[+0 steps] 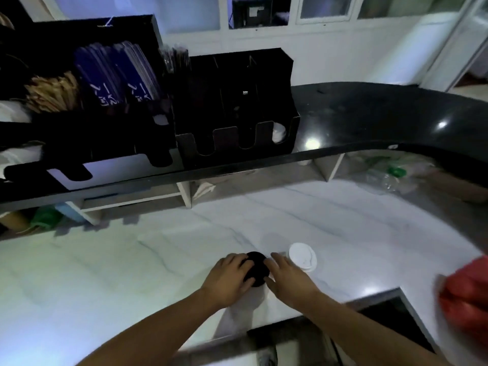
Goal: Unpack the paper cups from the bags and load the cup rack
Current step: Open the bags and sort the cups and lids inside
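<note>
Both hands meet at a black lid (257, 268) on the white counter (132, 260). Curled fingers of the left hand (232, 278) grip the lid's left side and top. The right hand (287, 278) lies against its right edge with fingers fairly straight and the thumb touching its near rim. What the lid sits on is blurred; it looks pale. Just right of the lid stands a cup with a white lid (302, 256). Well behind the lid, on a raised black ledge (369, 114), sits the black cup rack (229, 138), with one white cup (278, 132) in its right slot. Far right of the lid lies a red bag (467, 294).
</note>
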Demonstrator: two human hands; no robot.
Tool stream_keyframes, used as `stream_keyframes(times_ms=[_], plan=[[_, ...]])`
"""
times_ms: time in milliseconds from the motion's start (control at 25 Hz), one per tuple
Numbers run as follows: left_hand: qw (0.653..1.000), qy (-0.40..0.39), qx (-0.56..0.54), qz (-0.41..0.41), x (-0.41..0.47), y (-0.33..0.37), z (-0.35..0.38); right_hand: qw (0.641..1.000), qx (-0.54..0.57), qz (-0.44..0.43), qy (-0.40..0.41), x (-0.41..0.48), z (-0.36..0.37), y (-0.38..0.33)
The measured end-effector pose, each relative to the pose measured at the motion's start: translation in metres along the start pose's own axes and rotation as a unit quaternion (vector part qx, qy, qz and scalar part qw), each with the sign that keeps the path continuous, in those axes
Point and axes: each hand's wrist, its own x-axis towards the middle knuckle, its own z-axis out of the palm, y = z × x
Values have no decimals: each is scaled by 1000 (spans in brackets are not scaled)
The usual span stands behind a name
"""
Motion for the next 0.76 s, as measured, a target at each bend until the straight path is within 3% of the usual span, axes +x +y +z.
stream_keyframes(times_ms=[160,320,600,760], plan=[[995,56,15,79,9,26,-18,996,-40,65,54,-49,-19,-1],[981,51,21,186,25,92,-21,969,-80,227,65,-147,-43,18],[919,67,20,388,33,280,-1,887,-70,437,131,-353,-59,59],[884,68,-1,462,17,406,16,839,-59,524,136,-470,-58,80]])
